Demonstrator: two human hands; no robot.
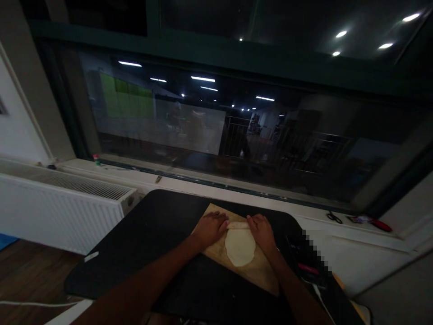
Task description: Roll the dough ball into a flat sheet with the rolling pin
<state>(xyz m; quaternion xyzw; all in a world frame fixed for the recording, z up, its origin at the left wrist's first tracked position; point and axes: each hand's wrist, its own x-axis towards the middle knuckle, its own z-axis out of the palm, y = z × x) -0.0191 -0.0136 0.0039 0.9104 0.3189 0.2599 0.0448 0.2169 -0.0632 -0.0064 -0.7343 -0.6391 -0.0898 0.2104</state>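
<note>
A flat round of pale dough point(240, 247) lies on a wooden board point(260, 271). Across the far edge of the dough is a short, light-coloured rolling pin point(237, 225). My left hand point(211, 229) is closed on its left end, fingers pressed together. At the other end, my right hand point(261, 229) grips the pin with the fingers curled over it. The pin's tips are hidden under both hands.
The board rests on a black table point(135, 239) against a window sill. Scissors point(334, 217) and a red-handled item point(382, 225) lie on the sill. A small white object point(91, 256) is at the table's left edge. A radiator point(67, 207) stands left; a white cable point(321, 298) runs right.
</note>
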